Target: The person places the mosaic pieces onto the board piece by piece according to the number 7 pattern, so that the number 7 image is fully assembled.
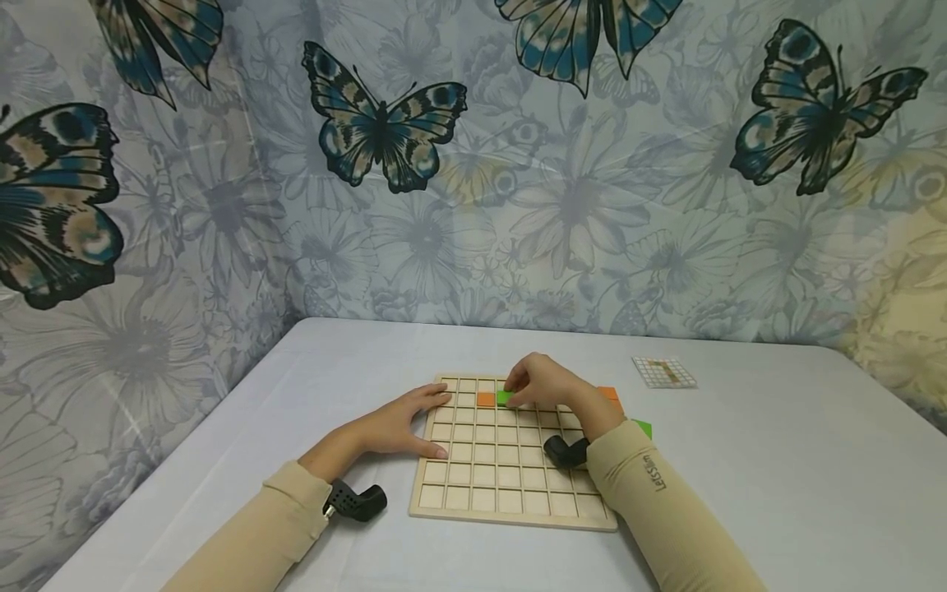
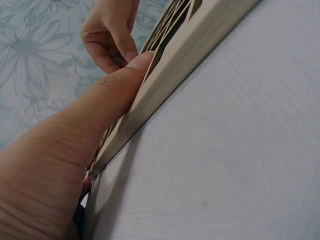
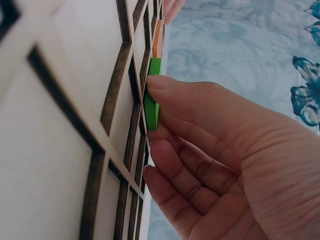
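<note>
A wooden grid board (image 1: 484,476) lies on the white table. An orange tile (image 1: 485,400) sits in its upper part, with a green tile (image 1: 504,399) just to the right. The right hand (image 1: 547,383) pinches a green tile (image 3: 152,107) between thumb and fingers at the grid, beside the orange tile (image 3: 157,40) in the right wrist view. The left hand (image 1: 395,422) rests on the board's left edge, thumb and fingers spread; its thumb touches the rim (image 2: 150,95) in the left wrist view.
More orange pieces (image 1: 609,394) and a green piece (image 1: 644,428) lie right of the board, partly hidden by the right arm. Farther right is a small card with a printed grid (image 1: 664,373). A butterfly-patterned cloth hangs behind the table.
</note>
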Tool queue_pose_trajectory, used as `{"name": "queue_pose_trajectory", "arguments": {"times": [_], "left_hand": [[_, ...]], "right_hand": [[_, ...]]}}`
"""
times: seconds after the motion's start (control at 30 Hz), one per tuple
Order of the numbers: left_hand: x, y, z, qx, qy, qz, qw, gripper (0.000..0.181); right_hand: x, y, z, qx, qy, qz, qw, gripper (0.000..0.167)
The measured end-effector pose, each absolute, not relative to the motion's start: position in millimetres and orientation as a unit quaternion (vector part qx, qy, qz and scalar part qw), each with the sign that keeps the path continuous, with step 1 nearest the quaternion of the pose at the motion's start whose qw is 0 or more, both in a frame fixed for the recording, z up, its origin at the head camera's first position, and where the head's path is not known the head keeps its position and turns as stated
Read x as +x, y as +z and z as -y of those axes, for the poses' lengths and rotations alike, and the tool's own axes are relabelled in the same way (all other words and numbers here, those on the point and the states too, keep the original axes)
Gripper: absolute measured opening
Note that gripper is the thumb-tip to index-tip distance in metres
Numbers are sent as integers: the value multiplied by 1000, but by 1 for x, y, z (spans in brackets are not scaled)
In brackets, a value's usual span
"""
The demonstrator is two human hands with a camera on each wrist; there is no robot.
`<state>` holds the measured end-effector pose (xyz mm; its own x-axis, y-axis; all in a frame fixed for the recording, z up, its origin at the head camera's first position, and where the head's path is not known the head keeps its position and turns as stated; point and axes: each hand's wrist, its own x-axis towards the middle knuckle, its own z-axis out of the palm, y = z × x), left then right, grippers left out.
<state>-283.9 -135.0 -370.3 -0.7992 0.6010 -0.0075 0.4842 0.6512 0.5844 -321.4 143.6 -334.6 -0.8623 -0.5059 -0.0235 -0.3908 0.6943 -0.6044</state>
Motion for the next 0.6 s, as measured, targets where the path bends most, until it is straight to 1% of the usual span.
{"name": "queue_pose_trajectory", "arguments": {"times": [0.6], "left_hand": [[-283,-371,134,295,295,-903,103,91]], "right_hand": [[-321,-334,-144,-238,-307,-916,98,19]]}}
